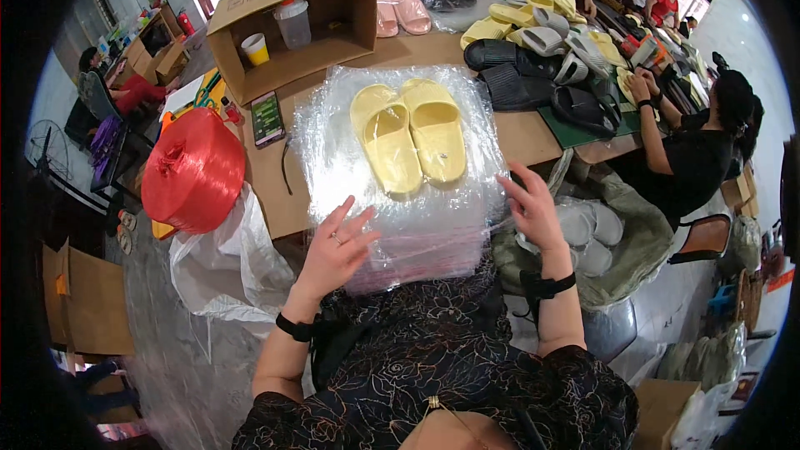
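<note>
A pair of pale yellow slide sandals [385, 146] lies side by side in the middle, toes away from me, and clear plastic seems to cover them. Under them rests a stack of clear plastic bags [333, 175], whose pinkish edges hang toward my lap. My left hand [337, 248] hovers at the stack's near left side, fingers spread, a ring on one finger. On the other side, my right hand [533, 204] is by the stack's right edge with fingers apart. Neither hand grips the sandals.
A red twine roll [193, 171] and a phone [267, 120] are at left. Behind them an open cardboard box [242, 75] holds a cup and a plastic container. Black slides [521, 87] and yellow ones [492, 29] pile up at right, near a seated co-worker [708, 142]. A sack [625, 271] of slides stands below.
</note>
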`<action>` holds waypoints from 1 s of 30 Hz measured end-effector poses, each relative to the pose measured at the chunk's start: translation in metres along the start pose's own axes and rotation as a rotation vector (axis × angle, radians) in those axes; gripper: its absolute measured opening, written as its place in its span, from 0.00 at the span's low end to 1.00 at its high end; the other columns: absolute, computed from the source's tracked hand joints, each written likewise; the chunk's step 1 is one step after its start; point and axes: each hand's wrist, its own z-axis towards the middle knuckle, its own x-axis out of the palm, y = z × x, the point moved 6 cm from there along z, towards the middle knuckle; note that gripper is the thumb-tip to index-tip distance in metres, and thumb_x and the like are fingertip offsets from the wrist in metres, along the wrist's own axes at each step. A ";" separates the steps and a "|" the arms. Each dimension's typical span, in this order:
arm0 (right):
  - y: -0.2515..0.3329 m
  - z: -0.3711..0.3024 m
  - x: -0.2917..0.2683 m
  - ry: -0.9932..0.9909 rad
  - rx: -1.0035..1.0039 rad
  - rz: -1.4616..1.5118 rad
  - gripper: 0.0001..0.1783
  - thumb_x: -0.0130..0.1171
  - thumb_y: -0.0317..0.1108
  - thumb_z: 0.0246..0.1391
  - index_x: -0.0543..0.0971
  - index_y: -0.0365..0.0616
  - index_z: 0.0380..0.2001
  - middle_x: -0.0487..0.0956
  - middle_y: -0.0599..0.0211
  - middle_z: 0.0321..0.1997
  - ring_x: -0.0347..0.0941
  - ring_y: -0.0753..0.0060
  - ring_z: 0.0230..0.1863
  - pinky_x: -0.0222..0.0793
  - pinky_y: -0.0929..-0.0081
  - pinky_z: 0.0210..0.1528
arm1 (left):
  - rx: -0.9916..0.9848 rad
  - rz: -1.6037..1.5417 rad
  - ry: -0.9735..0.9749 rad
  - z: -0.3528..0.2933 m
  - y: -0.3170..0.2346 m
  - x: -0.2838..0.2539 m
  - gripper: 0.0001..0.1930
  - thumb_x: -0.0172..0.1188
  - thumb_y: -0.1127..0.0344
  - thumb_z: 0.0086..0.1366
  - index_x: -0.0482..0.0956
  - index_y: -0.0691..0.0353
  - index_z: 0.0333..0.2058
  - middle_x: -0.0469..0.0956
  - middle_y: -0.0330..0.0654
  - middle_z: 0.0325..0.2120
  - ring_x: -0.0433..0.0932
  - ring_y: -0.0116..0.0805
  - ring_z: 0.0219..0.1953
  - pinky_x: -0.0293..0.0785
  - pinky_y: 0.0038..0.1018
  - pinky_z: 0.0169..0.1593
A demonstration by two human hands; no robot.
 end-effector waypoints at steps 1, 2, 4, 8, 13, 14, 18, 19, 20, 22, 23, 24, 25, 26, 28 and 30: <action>0.008 0.001 0.005 0.042 -0.081 0.042 0.31 0.58 0.18 0.43 0.79 0.54 0.54 0.72 0.60 0.64 0.68 0.50 0.62 0.66 0.57 0.62 | 0.047 -0.014 0.010 0.000 -0.003 0.002 0.20 0.65 0.76 0.51 0.81 0.52 0.45 0.73 0.37 0.61 0.61 0.50 0.69 0.69 0.43 0.64; 0.016 0.002 0.010 0.084 -0.163 0.085 0.30 0.60 0.19 0.43 0.81 0.54 0.52 0.71 0.62 0.66 0.68 0.52 0.63 0.66 0.58 0.62 | 0.094 -0.027 0.021 -0.001 -0.006 0.004 0.17 0.66 0.75 0.51 0.80 0.54 0.42 0.75 0.37 0.60 0.63 0.49 0.68 0.69 0.43 0.64; 0.020 0.005 0.011 0.126 -0.140 0.130 0.22 0.64 0.21 0.42 0.84 0.52 0.43 0.74 0.68 0.64 0.69 0.54 0.63 0.66 0.59 0.63 | 0.104 -0.076 -0.015 -0.002 -0.005 0.007 0.14 0.65 0.76 0.52 0.79 0.56 0.38 0.78 0.37 0.56 0.69 0.48 0.65 0.69 0.44 0.65; 0.016 0.010 0.015 0.128 -0.195 0.173 0.11 0.67 0.26 0.44 0.85 0.50 0.34 0.83 0.75 0.51 0.73 0.57 0.59 0.69 0.60 0.59 | -0.001 -0.145 -0.064 -0.010 0.014 0.000 0.12 0.62 0.79 0.53 0.78 0.58 0.37 0.81 0.40 0.51 0.75 0.47 0.60 0.68 0.46 0.65; 0.010 0.009 0.030 0.074 -0.044 0.369 0.07 0.66 0.27 0.48 0.86 0.48 0.32 0.84 0.70 0.39 0.75 0.59 0.53 0.69 0.63 0.54 | -0.180 -0.223 -0.206 -0.014 0.035 -0.009 0.10 0.56 0.78 0.62 0.79 0.61 0.42 0.83 0.48 0.42 0.80 0.47 0.52 0.65 0.45 0.67; 0.010 0.011 0.033 0.076 -0.046 0.371 0.07 0.66 0.27 0.48 0.86 0.48 0.32 0.84 0.70 0.39 0.75 0.59 0.53 0.69 0.63 0.54 | -0.183 -0.221 -0.207 -0.014 0.039 -0.008 0.10 0.56 0.78 0.62 0.79 0.61 0.42 0.83 0.48 0.42 0.80 0.47 0.52 0.65 0.45 0.67; -0.003 0.024 0.049 0.019 0.210 0.585 0.06 0.60 0.29 0.57 0.85 0.41 0.33 0.83 0.67 0.30 0.78 0.69 0.39 0.72 0.69 0.45 | -0.347 -0.415 -0.338 -0.003 0.055 -0.013 0.08 0.48 0.72 0.72 0.77 0.66 0.37 0.84 0.47 0.34 0.84 0.36 0.37 0.73 0.38 0.58; -0.010 0.025 0.055 -0.015 0.355 0.694 0.09 0.59 0.31 0.60 0.85 0.39 0.34 0.83 0.66 0.30 0.78 0.74 0.33 0.73 0.72 0.40 | -0.463 -0.466 -0.363 0.001 0.062 -0.013 0.08 0.49 0.71 0.72 0.77 0.66 0.37 0.83 0.46 0.31 0.83 0.34 0.32 0.75 0.33 0.49; -0.008 0.029 0.059 -0.016 0.353 0.695 0.09 0.59 0.31 0.60 0.85 0.39 0.34 0.83 0.66 0.30 0.78 0.74 0.33 0.73 0.72 0.40 | -0.579 -0.517 -0.387 0.006 0.070 -0.012 0.07 0.50 0.71 0.72 0.76 0.66 0.36 0.83 0.45 0.29 0.83 0.33 0.28 0.76 0.29 0.40; -0.011 0.038 0.064 -0.087 0.489 0.715 0.12 0.58 0.34 0.62 0.85 0.36 0.36 0.83 0.65 0.30 0.75 0.80 0.26 0.71 0.77 0.31 | -0.523 -0.581 -0.514 0.016 0.085 -0.007 0.08 0.53 0.68 0.71 0.78 0.67 0.37 0.80 0.42 0.22 0.80 0.31 0.22 0.70 0.25 0.28; -0.021 0.039 0.073 -0.131 0.504 0.750 0.14 0.60 0.38 0.61 0.85 0.36 0.35 0.84 0.66 0.29 0.74 0.80 0.24 0.70 0.80 0.29 | -0.599 -0.504 -0.473 0.024 0.090 -0.006 0.08 0.54 0.68 0.70 0.78 0.67 0.37 0.79 0.42 0.20 0.80 0.30 0.22 0.70 0.25 0.28; -0.021 0.043 0.075 -0.132 0.499 0.752 0.14 0.60 0.38 0.61 0.85 0.36 0.35 0.84 0.66 0.29 0.74 0.80 0.24 0.70 0.80 0.29 | -0.677 -0.422 -0.434 0.029 0.092 -0.005 0.09 0.55 0.67 0.70 0.78 0.67 0.37 0.77 0.41 0.17 0.80 0.29 0.21 0.70 0.25 0.28; -0.024 0.045 0.079 -0.096 0.590 0.690 0.16 0.60 0.40 0.61 0.86 0.37 0.34 0.83 0.65 0.26 0.74 0.79 0.24 0.69 0.78 0.29 | -0.690 -0.393 -0.477 0.035 0.088 -0.008 0.09 0.57 0.65 0.69 0.79 0.65 0.35 0.76 0.41 0.15 0.78 0.31 0.19 0.70 0.28 0.27; -0.028 0.046 0.082 -0.060 0.679 0.626 0.17 0.61 0.43 0.60 0.86 0.37 0.32 0.82 0.65 0.24 0.74 0.78 0.23 0.69 0.77 0.29 | -0.689 -0.390 -0.482 0.035 0.093 -0.006 0.09 0.57 0.65 0.69 0.79 0.65 0.35 0.76 0.41 0.15 0.78 0.31 0.19 0.70 0.28 0.27; -0.036 0.046 0.090 -0.083 0.674 0.531 0.20 0.61 0.46 0.60 0.86 0.38 0.30 0.81 0.64 0.21 0.74 0.74 0.23 0.69 0.73 0.29 | -0.749 -0.220 -0.409 0.045 0.094 -0.004 0.09 0.57 0.64 0.69 0.78 0.65 0.36 0.75 0.42 0.13 0.76 0.35 0.16 0.71 0.32 0.27; -0.037 0.046 0.090 -0.105 0.668 0.436 0.22 0.61 0.48 0.59 0.86 0.38 0.28 0.79 0.63 0.19 0.74 0.71 0.22 0.68 0.70 0.29 | -0.883 -0.216 -0.277 0.042 0.094 -0.001 0.09 0.60 0.63 0.67 0.79 0.63 0.40 0.81 0.44 0.23 0.80 0.40 0.27 0.74 0.37 0.36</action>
